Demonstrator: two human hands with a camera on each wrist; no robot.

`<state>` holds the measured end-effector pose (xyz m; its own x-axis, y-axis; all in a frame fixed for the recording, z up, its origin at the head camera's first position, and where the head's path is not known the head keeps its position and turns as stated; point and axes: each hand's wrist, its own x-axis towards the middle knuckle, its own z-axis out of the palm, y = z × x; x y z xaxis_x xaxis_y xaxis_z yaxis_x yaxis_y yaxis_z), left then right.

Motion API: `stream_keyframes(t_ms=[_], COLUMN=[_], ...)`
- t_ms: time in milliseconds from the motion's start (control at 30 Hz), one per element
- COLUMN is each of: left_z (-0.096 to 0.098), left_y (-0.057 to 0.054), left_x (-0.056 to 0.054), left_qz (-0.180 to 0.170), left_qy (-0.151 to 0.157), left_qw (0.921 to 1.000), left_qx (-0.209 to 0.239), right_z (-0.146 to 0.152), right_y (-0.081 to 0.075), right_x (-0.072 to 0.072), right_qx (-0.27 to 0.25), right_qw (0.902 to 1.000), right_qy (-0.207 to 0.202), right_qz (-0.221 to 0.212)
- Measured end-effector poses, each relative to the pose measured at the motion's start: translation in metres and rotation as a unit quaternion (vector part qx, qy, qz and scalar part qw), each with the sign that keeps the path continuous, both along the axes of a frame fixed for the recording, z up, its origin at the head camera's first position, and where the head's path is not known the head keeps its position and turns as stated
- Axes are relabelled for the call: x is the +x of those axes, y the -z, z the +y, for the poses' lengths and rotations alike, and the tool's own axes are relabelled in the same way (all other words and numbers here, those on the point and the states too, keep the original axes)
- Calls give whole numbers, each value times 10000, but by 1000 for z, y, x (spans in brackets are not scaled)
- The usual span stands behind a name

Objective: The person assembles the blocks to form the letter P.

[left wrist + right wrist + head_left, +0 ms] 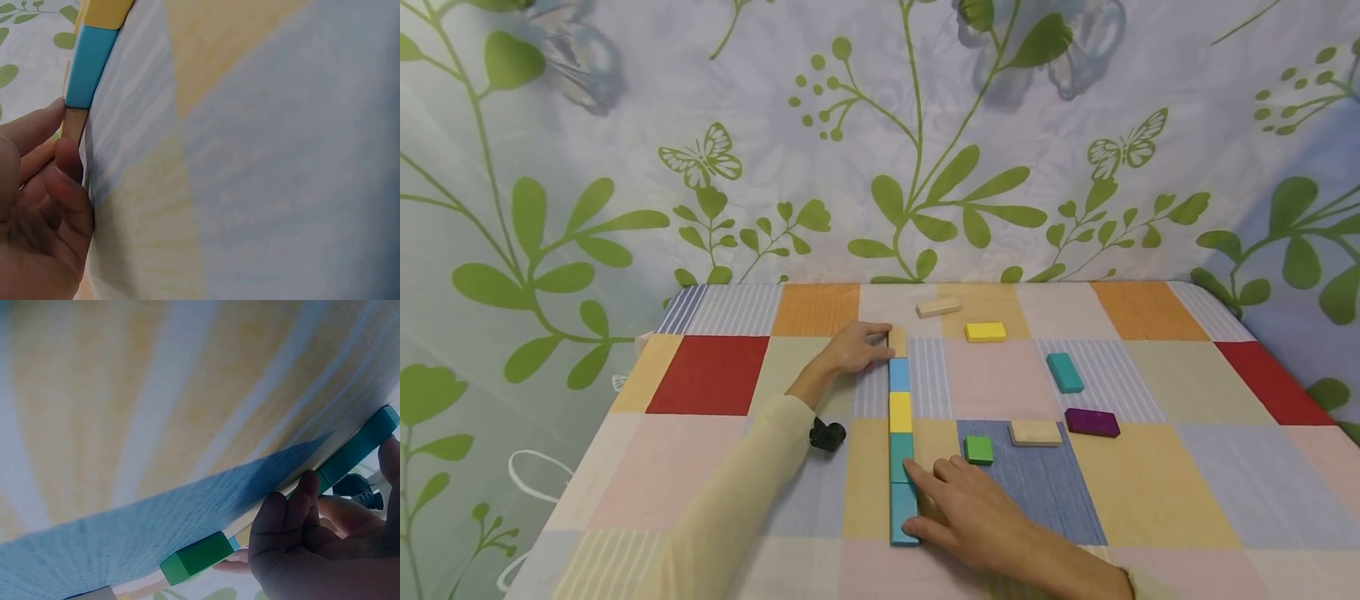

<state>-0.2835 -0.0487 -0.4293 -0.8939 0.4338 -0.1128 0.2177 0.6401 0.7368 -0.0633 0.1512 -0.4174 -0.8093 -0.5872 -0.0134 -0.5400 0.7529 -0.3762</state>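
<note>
A straight row of blocks lies end to end on the cloth: a plain wooden block [898, 342] farthest, then a light blue block [898, 375], a yellow block [900, 412], a teal block [902, 457] and a blue-teal block [904, 515] nearest. My left hand [852, 347] touches the left side of the wooden block with thumb and forefinger; the left wrist view shows its other fingers bent loosely. From the right, my right hand [973, 512] rests its forefinger against the teal block and its thumb against the blue-teal one.
Right of the row lie a green block [978, 450], a beige block [1036, 433], a purple block [1092, 422], another teal block [1065, 372], another yellow block [985, 332] and a pale wooden block [938, 308]. A small black object [827, 435] shows beside the left forearm. Patchwork cloth [1172, 475] covers the table.
</note>
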Motion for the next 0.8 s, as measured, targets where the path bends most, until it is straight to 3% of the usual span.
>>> stream_keyframes(t_ms=[567, 800], left_z=[-1, -4], left_y=[3, 2], left_x=[4, 8], left_qz=[214, 205], left_qy=[42, -77], left_qw=[9997, 9995], left_qx=[-75, 238], right_z=[-2, -1], right_y=[-1, 0], right_x=[0, 0], right_qx=[84, 33], right_qw=[9998, 10000], right_qy=[51, 34], right_qz=[-159, 69])
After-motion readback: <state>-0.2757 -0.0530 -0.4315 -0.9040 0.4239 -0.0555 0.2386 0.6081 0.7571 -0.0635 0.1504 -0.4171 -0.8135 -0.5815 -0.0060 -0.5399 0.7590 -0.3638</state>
